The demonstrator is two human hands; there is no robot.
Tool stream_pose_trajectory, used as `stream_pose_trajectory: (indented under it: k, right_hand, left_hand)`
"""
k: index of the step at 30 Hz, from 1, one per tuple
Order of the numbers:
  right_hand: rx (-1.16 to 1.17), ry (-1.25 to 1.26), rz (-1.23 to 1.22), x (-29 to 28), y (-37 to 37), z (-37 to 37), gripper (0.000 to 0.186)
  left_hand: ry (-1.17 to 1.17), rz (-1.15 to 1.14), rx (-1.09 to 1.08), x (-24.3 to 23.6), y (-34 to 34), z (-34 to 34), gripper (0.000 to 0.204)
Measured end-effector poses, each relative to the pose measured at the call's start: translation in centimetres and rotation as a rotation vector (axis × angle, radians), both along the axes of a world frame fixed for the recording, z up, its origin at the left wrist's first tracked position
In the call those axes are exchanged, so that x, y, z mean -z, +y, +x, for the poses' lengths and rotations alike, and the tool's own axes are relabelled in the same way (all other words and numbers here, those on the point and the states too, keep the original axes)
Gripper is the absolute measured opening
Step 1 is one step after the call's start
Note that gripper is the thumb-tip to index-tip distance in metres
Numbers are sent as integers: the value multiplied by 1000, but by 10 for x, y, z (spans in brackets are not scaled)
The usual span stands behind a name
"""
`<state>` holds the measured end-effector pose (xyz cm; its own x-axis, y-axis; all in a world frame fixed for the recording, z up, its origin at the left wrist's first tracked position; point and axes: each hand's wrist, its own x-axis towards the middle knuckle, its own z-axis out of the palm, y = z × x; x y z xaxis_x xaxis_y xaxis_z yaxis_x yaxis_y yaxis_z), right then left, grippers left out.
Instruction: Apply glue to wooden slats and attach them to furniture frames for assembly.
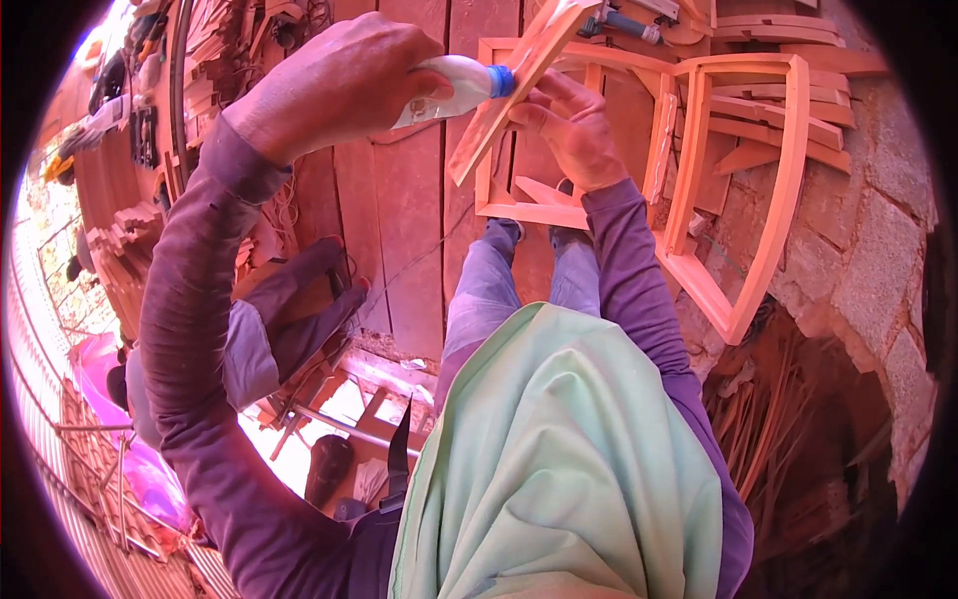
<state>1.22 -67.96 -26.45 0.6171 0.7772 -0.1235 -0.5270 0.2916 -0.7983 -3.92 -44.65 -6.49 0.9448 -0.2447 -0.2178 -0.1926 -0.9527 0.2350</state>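
Note:
My left hand (349, 85) is wrapped round a small white plastic bottle (454, 85) with a blue cap, tipped sideways so the cap end touches or nearly touches a narrow wooden piece (531, 52). My right hand (569, 140) grips that piece from the right, fingers partly behind it, holding it raised at a slant. Below both hands an open wooden frame (539, 212) lies by my feet, with a short loose-looking strip inside it. A second curved wooden frame (743, 324) stands to the right, beside the first.
A seated person's legs (289, 290) are at my left, near stacked wood (125, 270) and metal railings. A power tool (629, 25) and more wooden parts (788, 140) lie at the top right. Wooden planks (409, 240) cover the ground ahead; broken concrete (868, 260) edges the right.

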Motion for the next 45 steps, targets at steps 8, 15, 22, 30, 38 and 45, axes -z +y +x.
stream_pose_trajectory:
  k: [8, 15, 22, 30, 38, 45]
  right_hand:
    - [9, -45, 71, -1, 3, 7, 40]
    - [-41, 14, 53, -9, 1, -6, 47]
    - [-10, 16, 74, -18, -2, 6, 49]
    - [-20, 63, 142, -23, -2, 5, 46]
    - [-5, 82, 246, -38, -5, 22, 42]
    - [35, -3, 231, -40, -6, 28, 41]
  left_hand:
    - [234, 2, -53, -3, -6, -10, 24]
    - [215, 42, -115, -75, -38, 38, 24]
    - [81, 83, 66, -37, -10, 7, 30]
    - [170, 57, -94, -79, -35, 27, 27]
    - [125, 54, -41, -45, -15, -18, 25]
    - [266, 100, -76, -38, -16, -24, 24]
